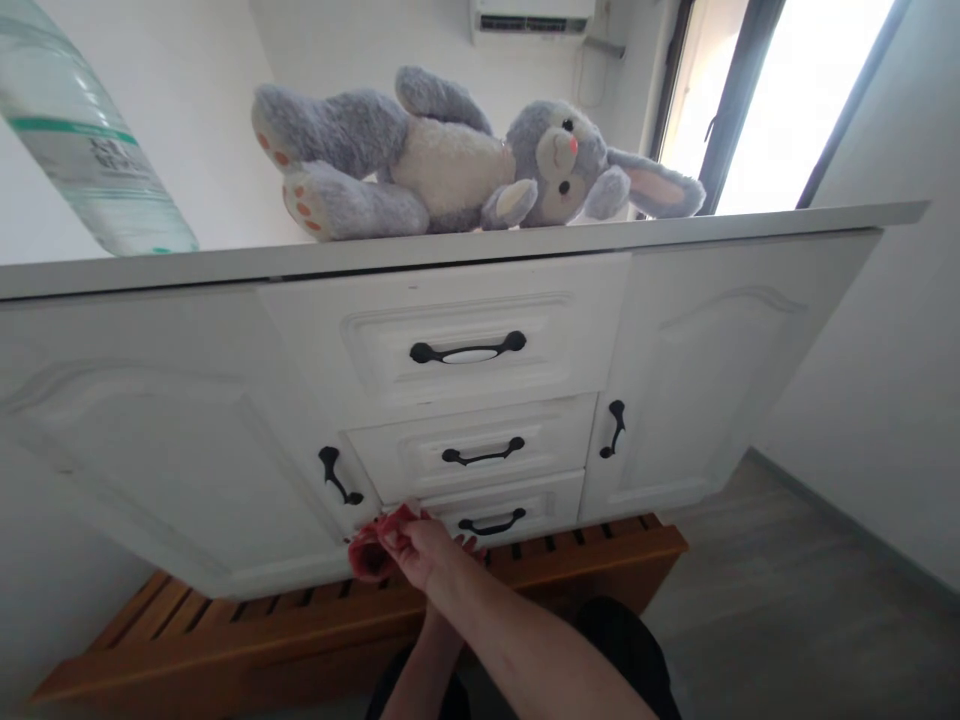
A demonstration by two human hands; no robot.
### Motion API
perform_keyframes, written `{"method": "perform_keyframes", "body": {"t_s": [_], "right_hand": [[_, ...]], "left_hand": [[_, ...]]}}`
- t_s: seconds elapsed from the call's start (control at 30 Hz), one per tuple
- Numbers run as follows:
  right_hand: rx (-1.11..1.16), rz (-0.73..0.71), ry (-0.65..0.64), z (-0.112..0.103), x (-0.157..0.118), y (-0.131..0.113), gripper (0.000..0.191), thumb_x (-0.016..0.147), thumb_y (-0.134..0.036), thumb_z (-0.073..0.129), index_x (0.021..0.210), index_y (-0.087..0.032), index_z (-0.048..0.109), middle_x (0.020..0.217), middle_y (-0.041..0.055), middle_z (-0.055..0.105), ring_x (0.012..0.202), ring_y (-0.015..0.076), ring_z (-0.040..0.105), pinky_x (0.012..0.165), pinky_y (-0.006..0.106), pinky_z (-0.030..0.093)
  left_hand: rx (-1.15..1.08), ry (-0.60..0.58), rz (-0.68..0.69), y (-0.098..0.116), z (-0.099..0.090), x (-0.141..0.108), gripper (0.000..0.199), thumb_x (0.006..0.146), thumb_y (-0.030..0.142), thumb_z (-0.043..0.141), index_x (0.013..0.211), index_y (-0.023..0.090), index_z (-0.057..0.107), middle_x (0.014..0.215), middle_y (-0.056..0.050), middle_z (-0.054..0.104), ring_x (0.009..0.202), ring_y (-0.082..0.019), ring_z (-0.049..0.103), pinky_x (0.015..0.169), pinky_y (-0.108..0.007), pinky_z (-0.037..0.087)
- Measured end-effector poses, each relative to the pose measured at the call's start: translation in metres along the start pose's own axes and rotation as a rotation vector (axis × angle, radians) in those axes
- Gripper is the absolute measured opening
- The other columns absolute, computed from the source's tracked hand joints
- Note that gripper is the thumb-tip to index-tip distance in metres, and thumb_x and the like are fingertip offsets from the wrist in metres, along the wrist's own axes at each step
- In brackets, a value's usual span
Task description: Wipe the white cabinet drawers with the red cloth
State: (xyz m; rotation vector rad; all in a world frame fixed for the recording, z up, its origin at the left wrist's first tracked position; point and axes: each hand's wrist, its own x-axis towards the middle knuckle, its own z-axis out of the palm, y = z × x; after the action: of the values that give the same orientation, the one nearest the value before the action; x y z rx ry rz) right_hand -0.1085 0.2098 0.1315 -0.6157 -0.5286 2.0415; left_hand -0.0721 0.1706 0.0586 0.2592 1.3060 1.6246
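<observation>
A crumpled red cloth (369,556) is gripped in my right hand (417,546), low at the front of a white cabinet. It lies beside the bottom drawer (555,500), close to the foot of the left cabinet door (172,470). My left hand (471,546) shows only spread fingertips just under the bottom drawer's black handle (493,523). The rest of that hand is hidden behind my right wrist, as my forearms cross. Nothing can be seen in those fingertips. All three drawers and both doors appear closed.
On the cabinet top (225,265) lie a grey plush rabbit (450,165) and, at the left, a large clear bottle (97,160). A slatted wooden bench (285,640) runs below the cabinet front. A window (772,110) is at the back right.
</observation>
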Motion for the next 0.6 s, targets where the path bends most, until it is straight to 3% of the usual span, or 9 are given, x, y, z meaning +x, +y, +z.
{"method": "perform_keyframes", "body": {"t_s": [0.1, 0.2, 0.3, 0.4, 0.5, 0.6], "right_hand": [[0.016, -0.022, 0.098, -0.025, -0.007, -0.030, 0.030, 0.059, 0.006, 0.053, 0.058, -0.022, 0.043, 0.054, -0.0073, 0.050, 0.063, 0.0136, 0.061, 0.063, 0.026, 0.055], [-0.005, -0.080, 0.178, -0.077, -0.032, -0.087, 0.030, 0.056, 0.008, 0.054, 0.063, -0.021, 0.050, 0.063, -0.0042, 0.060, 0.072, 0.0151, 0.068, 0.071, 0.027, 0.059], [-0.045, -0.163, 0.286, -0.132, -0.063, -0.148, 0.027, 0.060, 0.004, 0.056, 0.070, -0.021, 0.056, 0.069, -0.0023, 0.066, 0.073, 0.0153, 0.070, 0.071, 0.027, 0.060], [-0.093, -0.213, 0.410, -0.172, -0.087, -0.191, 0.023, 0.062, 0.001, 0.060, 0.072, -0.020, 0.059, 0.069, -0.0010, 0.067, 0.068, 0.0140, 0.068, 0.066, 0.024, 0.060], [-0.149, -0.221, 0.513, -0.196, -0.101, -0.205, 0.018, 0.062, -0.002, 0.064, 0.069, -0.018, 0.059, 0.064, 0.0010, 0.066, 0.059, 0.0129, 0.064, 0.056, 0.021, 0.056], [-0.218, -0.181, 0.580, -0.211, -0.104, -0.191, 0.017, 0.060, -0.005, 0.066, 0.064, -0.019, 0.056, 0.052, -0.0007, 0.059, 0.046, 0.0128, 0.055, 0.042, 0.021, 0.046]], "left_hand": [[-0.013, 0.007, 0.001, 0.013, -0.015, -0.013, 0.011, 0.074, 0.032, 0.069, 0.072, 0.023, 0.063, 0.066, 0.000, 0.068, 0.061, -0.016, 0.064, 0.064, -0.032, 0.054], [0.016, 0.066, 0.072, 0.023, -0.011, -0.031, 0.019, 0.078, 0.034, 0.067, 0.091, 0.022, 0.069, 0.088, -0.004, 0.074, 0.076, -0.018, 0.069, 0.074, -0.033, 0.054], [0.122, -0.006, 0.203, 0.020, 0.030, -0.050, 0.037, 0.080, 0.041, 0.067, 0.113, 0.023, 0.068, 0.120, -0.010, 0.073, 0.102, -0.023, 0.068, 0.090, -0.036, 0.052], [0.127, -0.384, 0.125, 0.004, 0.097, -0.064, 0.030, 0.079, 0.036, 0.070, 0.105, 0.021, 0.074, 0.122, -0.009, 0.074, 0.118, -0.025, 0.062, 0.104, -0.034, 0.045], [0.084, -0.494, 0.036, -0.022, 0.150, -0.072, 0.020, 0.077, 0.036, 0.070, 0.085, 0.019, 0.076, 0.095, -0.008, 0.078, 0.095, -0.023, 0.066, 0.088, -0.034, 0.051], [0.016, -0.509, -0.085, -0.051, 0.163, -0.071, 0.017, 0.070, 0.032, 0.074, 0.078, 0.017, 0.072, 0.076, -0.003, 0.072, 0.072, -0.017, 0.062, 0.066, -0.030, 0.048]]}}
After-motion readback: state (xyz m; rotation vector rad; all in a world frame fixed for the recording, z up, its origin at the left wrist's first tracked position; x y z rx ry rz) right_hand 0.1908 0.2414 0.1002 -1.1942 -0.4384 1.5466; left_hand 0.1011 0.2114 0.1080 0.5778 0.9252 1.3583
